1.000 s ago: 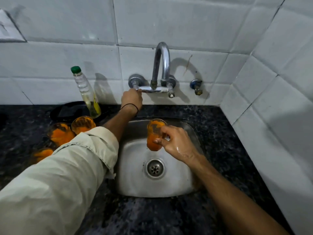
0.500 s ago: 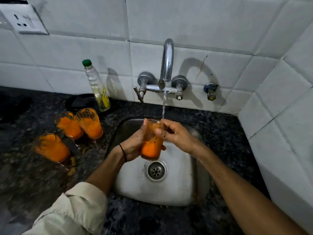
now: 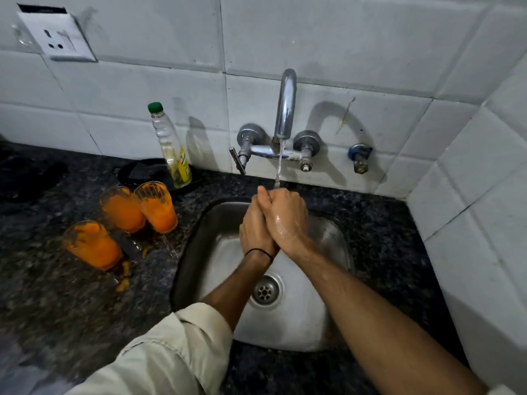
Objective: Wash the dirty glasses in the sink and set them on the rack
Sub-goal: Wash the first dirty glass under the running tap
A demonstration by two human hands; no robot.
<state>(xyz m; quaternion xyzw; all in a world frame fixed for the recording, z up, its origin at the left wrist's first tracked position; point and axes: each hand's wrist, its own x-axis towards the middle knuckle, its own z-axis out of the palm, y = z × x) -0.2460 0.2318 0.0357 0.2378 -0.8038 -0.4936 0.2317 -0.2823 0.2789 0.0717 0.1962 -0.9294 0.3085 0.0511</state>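
Water (image 3: 279, 166) from the tap (image 3: 286, 104) now falls on the left hand (image 3: 255, 226) and right hand (image 3: 288, 220), pressed together over the sink (image 3: 333, 246). The glass held between them a moment ago is hidden, so their grip is unclear. Rinsing seems begun; three dirty glasses (image 3: 122, 209) wait left of them.

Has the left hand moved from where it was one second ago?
Yes. The left hand has left the left tap handle and come down and to the right, meeting the right hand under the water stream over the sink.

Three glasses (image 3: 122, 209) and a bottle (image 3: 172, 149) crowd the worktop (image 3: 385, 240) left of the sink (image 3: 299, 323); its right side lies open.
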